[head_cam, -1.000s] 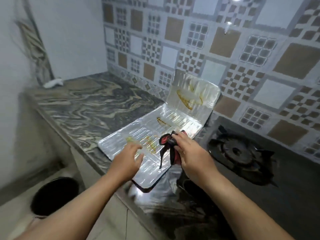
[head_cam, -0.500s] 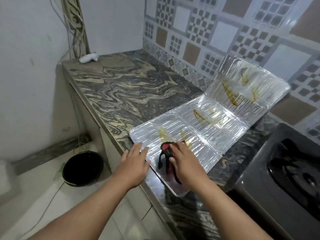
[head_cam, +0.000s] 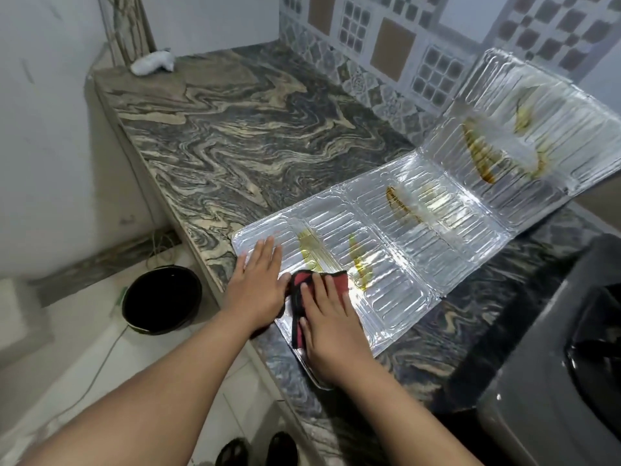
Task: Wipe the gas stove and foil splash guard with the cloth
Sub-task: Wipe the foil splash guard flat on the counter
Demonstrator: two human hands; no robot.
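Here's the countertop (head_cam: 242, 136), a swirled grey-and-tan marble slab running along the tiled wall into the far corner. Lying on it, the foil splash guard (head_cam: 420, 237) is spread open, its near panels flat on the stone and hanging slightly past the front edge, the far panel tilted up against the tiles, yellow-brown greasy streaks across it. At the right, the gas stove (head_cam: 554, 381) sits on the same slab, dark and only partly in view. Way back in the corner, a small white crumpled object (head_cam: 153, 62) rests on the stone.
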